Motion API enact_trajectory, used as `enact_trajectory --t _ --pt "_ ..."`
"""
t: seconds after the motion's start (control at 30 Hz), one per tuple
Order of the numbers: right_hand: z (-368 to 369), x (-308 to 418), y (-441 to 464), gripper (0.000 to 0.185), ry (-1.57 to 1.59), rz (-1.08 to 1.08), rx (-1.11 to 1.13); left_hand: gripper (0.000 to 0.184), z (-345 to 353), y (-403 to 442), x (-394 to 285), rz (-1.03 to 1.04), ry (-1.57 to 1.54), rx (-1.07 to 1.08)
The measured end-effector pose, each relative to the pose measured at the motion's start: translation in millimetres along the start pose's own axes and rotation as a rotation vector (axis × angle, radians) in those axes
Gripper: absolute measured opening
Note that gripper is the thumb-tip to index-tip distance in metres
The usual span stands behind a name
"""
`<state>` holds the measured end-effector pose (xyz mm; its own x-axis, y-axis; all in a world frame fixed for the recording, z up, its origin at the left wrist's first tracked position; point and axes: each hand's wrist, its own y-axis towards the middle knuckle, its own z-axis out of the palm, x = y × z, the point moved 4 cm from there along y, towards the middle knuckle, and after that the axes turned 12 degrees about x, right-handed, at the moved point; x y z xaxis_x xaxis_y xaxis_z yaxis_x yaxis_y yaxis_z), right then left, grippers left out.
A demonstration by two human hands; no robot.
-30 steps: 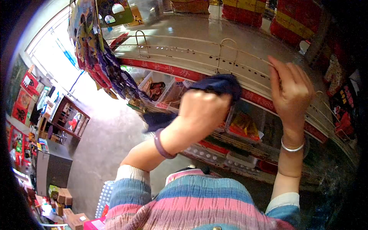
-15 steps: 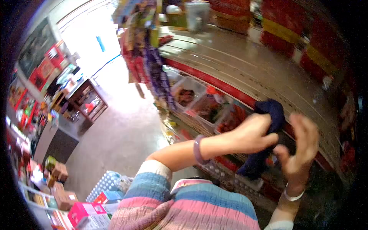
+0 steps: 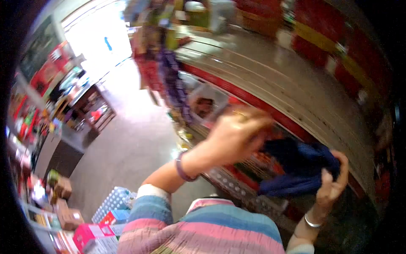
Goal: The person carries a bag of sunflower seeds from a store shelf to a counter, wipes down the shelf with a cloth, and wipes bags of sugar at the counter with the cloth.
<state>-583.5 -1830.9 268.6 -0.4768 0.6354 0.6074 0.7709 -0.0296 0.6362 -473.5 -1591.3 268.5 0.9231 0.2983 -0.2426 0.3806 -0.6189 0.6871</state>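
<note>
A dark blue cloth [image 3: 296, 167] hangs bunched in front of the shelf, on the right of the view. My right hand [image 3: 334, 180], with a silver bangle at the wrist, grips the cloth's right end between thumb and fingers. My left hand [image 3: 241, 131], with a purple bangle and a ring, is at the cloth's left side, its fingers curled and blurred. Whether it holds part of the cloth cannot be made out. Behind it, clear bins with packets [image 3: 205, 103] stand under the shelf's red edge strip [image 3: 249, 95].
Hanging packets [image 3: 171, 80] are at the shelf's left end. Red and yellow packages [image 3: 315, 36] stand on the upper shelf. To the left are a wooden table [image 3: 99, 110], a grey counter [image 3: 59, 154], cardboard boxes [image 3: 67, 216] and a pink box [image 3: 91, 237].
The cloth has passed from my left hand to my right hand, which has closed on it. My left hand has moved left, and the cloth is spread wider and lower.
</note>
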Motion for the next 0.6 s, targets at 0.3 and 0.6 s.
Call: enact_trajectory --t 0.3,0.6 --pt "31 9 2 0.034 0.045 -0.191 -0.160 0.048 23 3 16 0.065 0.392 -0.063" --pt "75 28 27 0.031 -0.759 -0.486 -0.003 0.028 25 -4 22 0.081 0.403 -0.166"
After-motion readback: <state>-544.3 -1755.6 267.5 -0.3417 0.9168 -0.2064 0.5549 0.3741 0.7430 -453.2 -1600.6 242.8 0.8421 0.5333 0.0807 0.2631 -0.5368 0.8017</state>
